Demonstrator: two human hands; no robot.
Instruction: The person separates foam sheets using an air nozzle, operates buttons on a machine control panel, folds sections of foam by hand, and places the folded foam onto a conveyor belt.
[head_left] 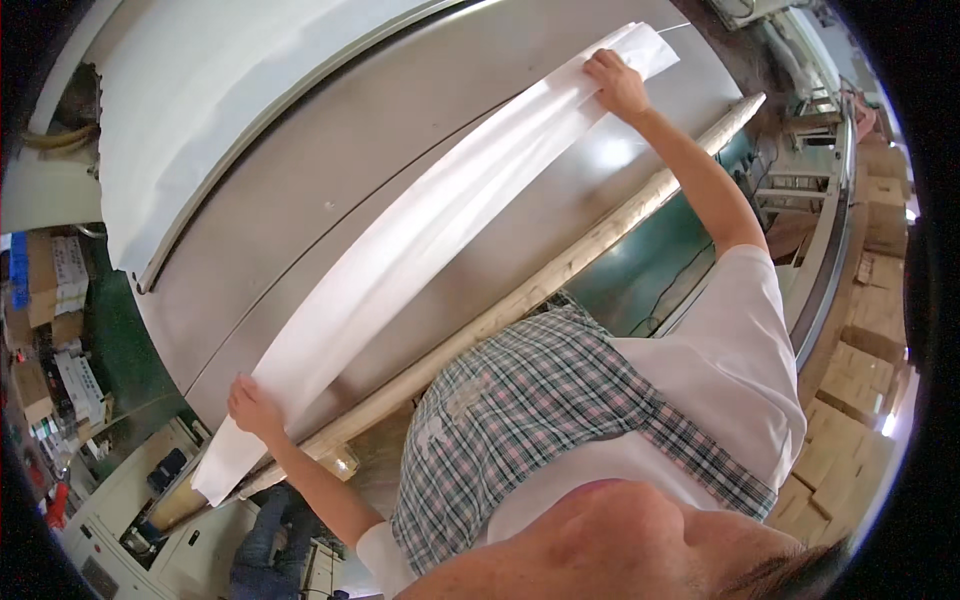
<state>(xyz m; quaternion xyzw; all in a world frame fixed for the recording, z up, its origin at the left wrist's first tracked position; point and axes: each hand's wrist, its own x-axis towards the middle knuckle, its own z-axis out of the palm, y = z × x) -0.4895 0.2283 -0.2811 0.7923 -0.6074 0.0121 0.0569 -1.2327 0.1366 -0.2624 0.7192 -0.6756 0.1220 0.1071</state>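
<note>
A long white cloth [400, 240], gathered in lengthwise folds, stretches slantwise over a grey metal table [320, 200] from the lower left to the upper right. Near its lower left end, my left hand [256, 408] is closed on it with the fingers bent over. My right hand [617, 85] grips the folds close to the far right end, arm stretched out. Beyond the right hand the end of the cloth lies loosely layered. Parts of the fingertips are hidden in the cloth.
A pale roller or pole [500, 310] runs along the table's near edge, close to my body. Behind the table rises a large white sheet-covered machine part [200, 110]. Stacked cartons [860, 380] line the right, and shelves with boxes [50, 290] stand at the left.
</note>
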